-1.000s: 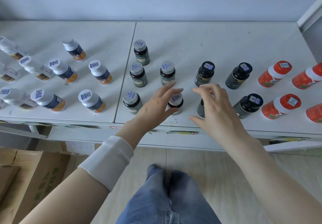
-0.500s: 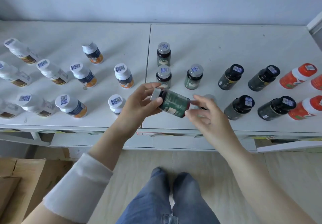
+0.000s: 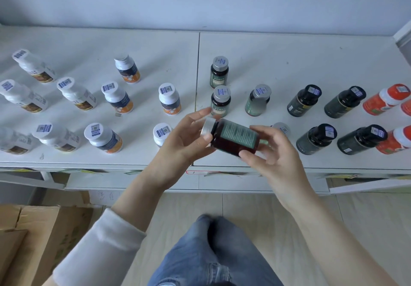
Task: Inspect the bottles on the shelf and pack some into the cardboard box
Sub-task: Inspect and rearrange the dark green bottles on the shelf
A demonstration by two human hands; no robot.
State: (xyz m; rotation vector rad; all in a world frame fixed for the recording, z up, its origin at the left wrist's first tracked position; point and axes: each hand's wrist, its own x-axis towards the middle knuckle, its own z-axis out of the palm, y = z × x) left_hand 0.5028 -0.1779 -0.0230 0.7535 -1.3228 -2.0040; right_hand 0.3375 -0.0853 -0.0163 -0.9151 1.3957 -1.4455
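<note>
White shelf runs along the pale wall, and just over its front edge a dark bottle with a green label lies sideways in the air, the left hand curled round its silver-capped end and the right hand pinching its base. Around it stand white-capped bottles to the left, black-capped bottles and orange bottles to the right. A cardboard box sits on the floor at lower left, seemingly open.
</note>
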